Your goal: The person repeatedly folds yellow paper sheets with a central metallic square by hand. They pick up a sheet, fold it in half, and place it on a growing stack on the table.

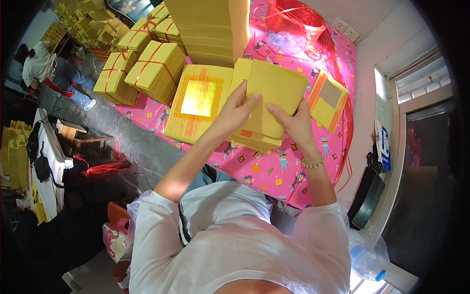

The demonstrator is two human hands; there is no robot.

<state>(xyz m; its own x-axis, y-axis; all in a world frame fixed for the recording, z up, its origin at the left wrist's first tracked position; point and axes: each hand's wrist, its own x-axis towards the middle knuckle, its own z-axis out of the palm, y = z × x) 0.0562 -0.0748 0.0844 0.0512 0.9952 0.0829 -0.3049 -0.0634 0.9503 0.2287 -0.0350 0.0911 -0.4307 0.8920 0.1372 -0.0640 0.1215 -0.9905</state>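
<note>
Yellow paper sheets: a squared wad [279,83], held flat in both hands over the near-middle of the surface, above a loose paper stack [257,143] whose near edge shows below it.
Left hand: the left hand [239,110] grips the wad at its left side, thumb laid across the top.
Right hand: the right hand [295,122] grips the right near corner, thumb pressed on top, fingers bent around the side; a beaded bracelet [313,163] circles that wrist.
Sunlit stack: just left of the held wad, a broad yellow stack [177,117] with orange-red streaks and a bright square of light on top.
Tall pile: on the far side, a high yellow block [200,36] stands behind these two stacks.
Tied bundles: at far left, several yellow bundles [154,71] bound crosswise with red ribbon.
Patterned cover: pink cloth or plastic [264,171] with small cartoon figures, spread over the surface.
Right side: a flat yellow packet [333,105] with orange bands and a greyish rectangle lies near the right hand.
Far right: a red tub [296,22], with crumpled clear plastic [284,43] just before it and red strands [333,54] trailing beside it.
Co-worker: a person [41,63] in a white top, far left.
</note>
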